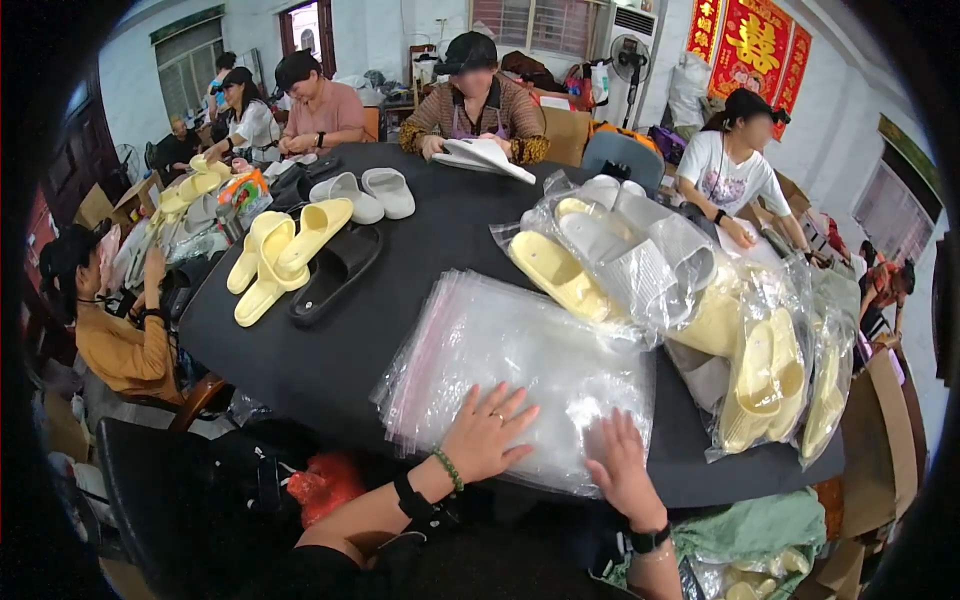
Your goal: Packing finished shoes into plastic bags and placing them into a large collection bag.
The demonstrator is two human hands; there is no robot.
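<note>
A stack of clear zip bags [520,350] lies flat on the black table [335,365] in front of me. My left hand [488,435] rests on the stack's near part, its fingers spread, with a ring and a green bead bracelet showing. At the stack's near right corner lies my right hand [624,465], fingers stretched out and holding nothing. Beyond the bags to the left are loose yellow slippers [265,260], a black slipper [340,275] and grey slippers [375,197]. Bagged yellow slippers [762,380] and bagged grey slippers [640,260] are heaped to the right.
Across the table a person [475,110] holds a pale, flat item. Others sit at the left, and one person [735,170] works at the right. Cardboard boxes [875,440] stand by the right edge. A green sack [750,535] with bagged slippers is below the near edge.
</note>
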